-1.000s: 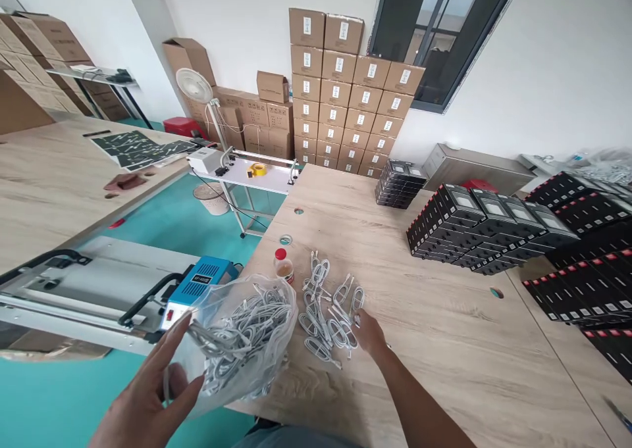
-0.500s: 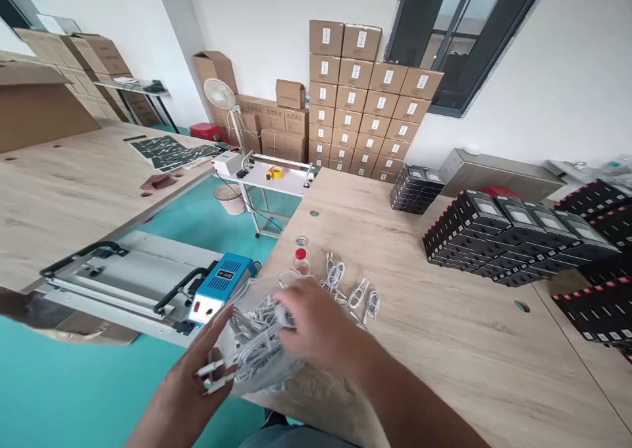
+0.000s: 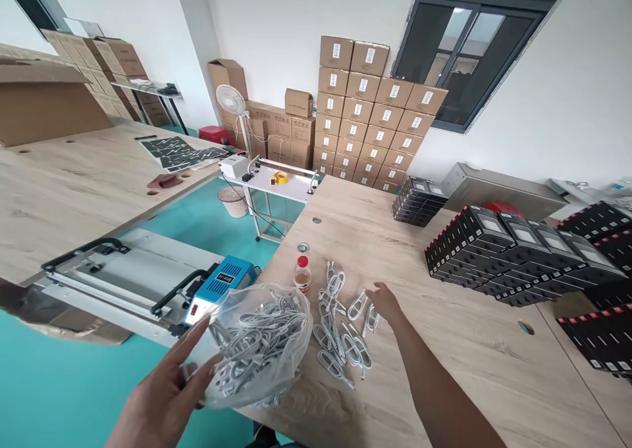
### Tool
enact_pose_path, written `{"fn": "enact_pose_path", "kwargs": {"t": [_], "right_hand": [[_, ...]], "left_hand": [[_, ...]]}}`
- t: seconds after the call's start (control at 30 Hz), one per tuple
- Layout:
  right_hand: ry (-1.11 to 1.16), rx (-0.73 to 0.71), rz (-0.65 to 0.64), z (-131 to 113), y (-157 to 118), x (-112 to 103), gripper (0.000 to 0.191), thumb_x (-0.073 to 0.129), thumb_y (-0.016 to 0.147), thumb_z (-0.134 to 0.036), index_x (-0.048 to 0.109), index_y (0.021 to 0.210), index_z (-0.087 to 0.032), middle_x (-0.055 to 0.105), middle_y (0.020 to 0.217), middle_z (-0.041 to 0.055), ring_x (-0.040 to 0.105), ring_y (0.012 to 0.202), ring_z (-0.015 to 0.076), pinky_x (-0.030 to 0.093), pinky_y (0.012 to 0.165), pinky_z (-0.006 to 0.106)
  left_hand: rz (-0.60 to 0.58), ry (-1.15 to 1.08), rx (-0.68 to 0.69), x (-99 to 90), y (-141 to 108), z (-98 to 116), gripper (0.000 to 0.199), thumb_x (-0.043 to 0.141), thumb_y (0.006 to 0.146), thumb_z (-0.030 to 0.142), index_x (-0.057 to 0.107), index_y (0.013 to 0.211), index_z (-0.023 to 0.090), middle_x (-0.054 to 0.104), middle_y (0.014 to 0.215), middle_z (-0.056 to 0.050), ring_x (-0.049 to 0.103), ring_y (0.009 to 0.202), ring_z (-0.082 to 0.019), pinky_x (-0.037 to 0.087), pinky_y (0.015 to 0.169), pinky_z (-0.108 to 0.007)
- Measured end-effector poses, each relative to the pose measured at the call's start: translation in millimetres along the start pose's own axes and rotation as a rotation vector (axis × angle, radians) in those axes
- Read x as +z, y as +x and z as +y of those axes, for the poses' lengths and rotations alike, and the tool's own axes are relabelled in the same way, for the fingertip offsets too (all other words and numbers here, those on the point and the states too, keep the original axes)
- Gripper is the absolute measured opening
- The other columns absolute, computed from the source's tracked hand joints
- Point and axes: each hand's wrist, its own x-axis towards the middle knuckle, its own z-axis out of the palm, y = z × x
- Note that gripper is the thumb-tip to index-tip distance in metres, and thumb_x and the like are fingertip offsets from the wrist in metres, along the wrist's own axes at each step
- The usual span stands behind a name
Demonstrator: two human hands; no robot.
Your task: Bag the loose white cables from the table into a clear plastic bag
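Observation:
A clear plastic bag (image 3: 301, 343) full of coiled white cables (image 3: 266, 329) sits at the table's near edge. My left hand (image 3: 170, 375) grips the bag's left side between thumb and fingers. Just beyond the loose cable coils (image 3: 340, 343) on the table is my right hand (image 3: 385, 301). Its fingers point left above a small coil (image 3: 357, 306), apart and with nothing visible in them; whether they touch the coil I cannot tell. Another coil (image 3: 372, 318) lies right below that hand.
A red-capped jar (image 3: 302, 275) stands behind the bag. To the left is a sealing machine with a blue control box (image 3: 224, 282). Black boxes (image 3: 494, 250) are stacked on the right of the table (image 3: 444, 343). A white bench (image 3: 291, 188) with yellow tape stands farther back.
My right hand has come out of the bag and moved right, over the loose coils. The bag's contents and more coils on the table now show. My left hand has shifted slightly left.

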Motion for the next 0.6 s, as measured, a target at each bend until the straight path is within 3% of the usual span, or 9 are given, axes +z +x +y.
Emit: {"fn": "enact_pose_path", "kwargs": {"t": [0.1, 0.2, 0.3, 0.37, 0.43, 0.53, 0.6], "right_hand": [[-0.064, 0.138, 0.028, 28, 21, 41, 0.063, 0.062, 0.079, -0.050, 0.054, 0.127, -0.010, 0.063, 0.118, 0.0267, 0.063, 0.105, 0.0378, 0.052, 0.076, 0.052], [-0.050, 0.158, 0.064, 30, 21, 76, 0.053, 0.065, 0.076, -0.040, 0.056, 0.122, -0.016, 0.057, 0.127, 0.0263, 0.056, 0.114, 0.0407, 0.050, 0.076, 0.055], [0.038, 0.145, 0.089, 27, 23, 90, 0.036, 0.067, 0.070, -0.024, 0.062, 0.105, -0.018, 0.058, 0.125, 0.0226, 0.056, 0.115, 0.0383, 0.049, 0.081, 0.048], [0.129, 0.168, 0.110, 29, 28, 86, 0.023, 0.065, 0.068, -0.021, 0.062, 0.091, -0.018, 0.064, 0.110, 0.0178, 0.062, 0.104, 0.0332, 0.050, 0.078, 0.041], [0.245, 0.202, 0.151, 31, 33, 74, 0.012, 0.062, 0.070, -0.022, 0.057, 0.081, -0.019, 0.065, 0.091, 0.0120, 0.065, 0.089, 0.0278, 0.050, 0.072, 0.036], [0.455, 0.174, 0.211, 25, 33, 42, 0.012, 0.057, 0.074, -0.026, 0.052, 0.083, -0.020, 0.063, 0.081, 0.0059, 0.065, 0.079, 0.0233, 0.051, 0.068, 0.033], [0.604, 0.092, 0.218, 6, 23, 18, 0.019, 0.057, 0.074, -0.031, 0.052, 0.089, -0.021, 0.063, 0.084, 0.0025, 0.065, 0.079, 0.0202, 0.053, 0.068, 0.031]], "left_hand": [[-0.007, -0.116, -0.066, -4.6, 6, 1, 0.077, 0.049, 0.084, 0.075, 0.059, 0.141, 0.024, 0.053, 0.052, 0.002, 0.058, 0.052, -0.020, 0.049, 0.050, -0.027], [0.046, -0.110, -0.082, -10.3, 3, 12, 0.073, 0.042, 0.089, 0.075, 0.062, 0.138, 0.025, 0.061, 0.059, 0.000, 0.057, 0.052, -0.018, 0.051, 0.051, -0.027], [0.069, 0.084, -0.084, -10.9, -2, 23, 0.071, 0.054, 0.084, 0.074, 0.060, 0.140, 0.030, 0.076, 0.099, -0.005, 0.066, 0.062, -0.020, 0.050, 0.046, -0.025], [0.108, 0.207, -0.054, -7.6, -3, 25, 0.066, 0.058, 0.085, 0.068, 0.058, 0.141, 0.034, 0.068, 0.132, -0.004, 0.071, 0.073, -0.021, 0.048, 0.044, -0.021], [0.146, 0.258, -0.008, -2.6, -1, 24, 0.058, 0.056, 0.090, 0.061, 0.057, 0.142, 0.036, 0.055, 0.149, -0.001, 0.072, 0.074, -0.019, 0.045, 0.042, -0.018], [0.144, 0.256, 0.030, 3.2, 5, 20, 0.055, 0.056, 0.091, 0.055, 0.058, 0.142, 0.035, 0.051, 0.152, -0.001, 0.069, 0.065, -0.014, 0.047, 0.044, -0.018], [0.103, 0.218, 0.029, 3.5, 9, 19, 0.060, 0.060, 0.087, 0.058, 0.058, 0.142, 0.034, 0.057, 0.147, -0.004, 0.066, 0.062, -0.014, 0.048, 0.046, -0.020]]}}
